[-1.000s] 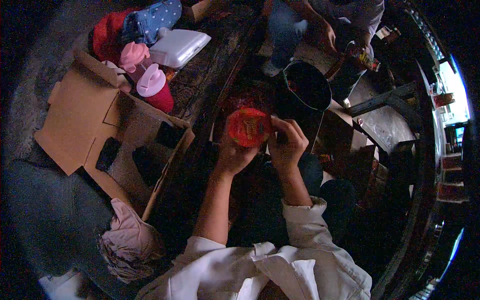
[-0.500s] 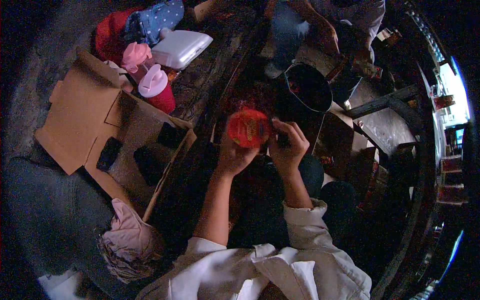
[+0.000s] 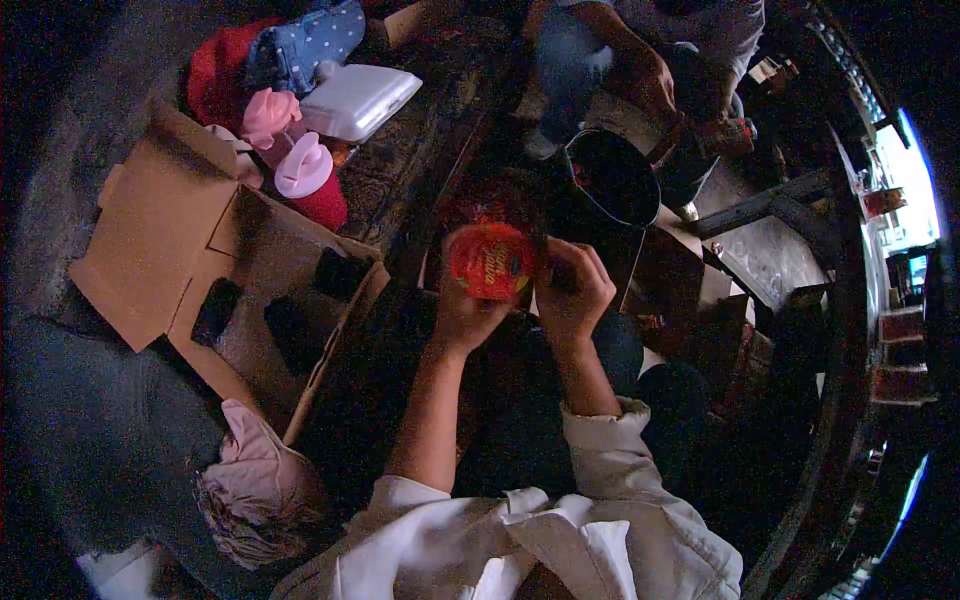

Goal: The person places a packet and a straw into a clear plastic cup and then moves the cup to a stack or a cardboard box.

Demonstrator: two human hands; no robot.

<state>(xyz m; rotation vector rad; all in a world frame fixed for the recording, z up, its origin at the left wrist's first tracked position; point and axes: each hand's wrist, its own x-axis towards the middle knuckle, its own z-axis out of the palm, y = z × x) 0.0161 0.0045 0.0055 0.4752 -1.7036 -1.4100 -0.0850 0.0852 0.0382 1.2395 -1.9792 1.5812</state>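
My left hand [image 3: 462,312] holds a round red container [image 3: 491,261] from below, its red top facing up at me. My right hand [image 3: 573,291] is closed at the container's right edge, fingers curled around something small and dark that I cannot make out. Both forearms rise from white sleeves at the lower edge. Just beyond the container stands a dark round bucket [image 3: 611,176].
An open cardboard box [image 3: 190,250] with dark items inside lies at left. A red cup with pink lid [image 3: 312,182], a white foam box [image 3: 357,100] and a blue dotted cloth [image 3: 300,45] sit behind it. Another person [image 3: 640,60] sits at the top. A pink cloth [image 3: 255,480] lies lower left.
My hands and the red container have stayed almost in place. My right hand has closed in tighter against the container's right edge.
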